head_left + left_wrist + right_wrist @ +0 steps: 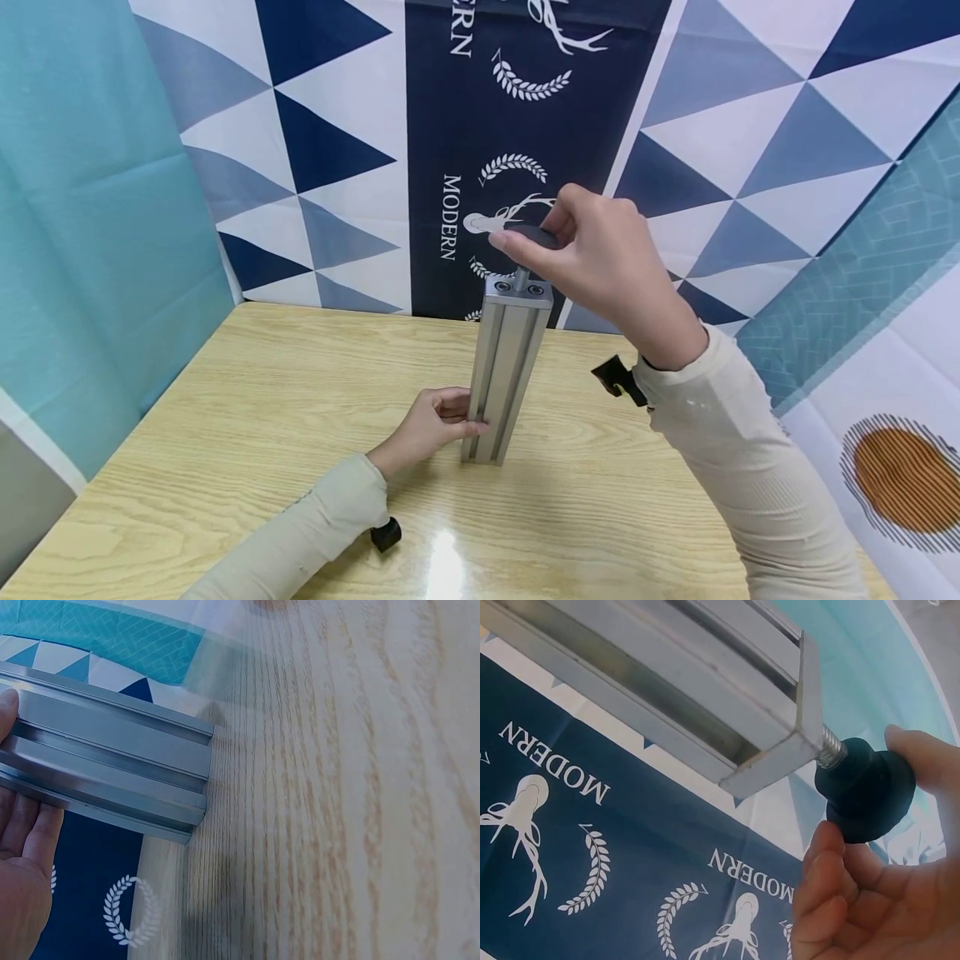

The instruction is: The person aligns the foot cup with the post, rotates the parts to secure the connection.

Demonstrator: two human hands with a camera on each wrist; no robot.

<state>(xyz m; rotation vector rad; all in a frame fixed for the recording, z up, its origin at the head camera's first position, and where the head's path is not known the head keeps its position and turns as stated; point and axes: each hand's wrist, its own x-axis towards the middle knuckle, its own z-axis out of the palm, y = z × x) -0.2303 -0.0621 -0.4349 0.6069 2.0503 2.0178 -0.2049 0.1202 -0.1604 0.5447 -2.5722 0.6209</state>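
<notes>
A grooved aluminium profile [508, 367] stands upright on the table, slightly tilted in the head view. My left hand [429, 429] grips it near its lower end, thumb on the front and fingers around the far side. On top, a metal end plate [811, 697] carries two socket-head bolts. From between them rises a threaded stud [831, 748] with a round black levelling foot [870, 791]. My right hand [600, 250] pinches this foot by its rim between thumb and fingers. In the left wrist view, the profile's lower end [180, 776] meets the wood.
The wooden table [315, 367] spreads around the profile. A patterned cloth [337, 167] hangs behind it, with teal cloth [90, 183] at the left. Black wrist mounts [618, 379] stick out at both sleeves.
</notes>
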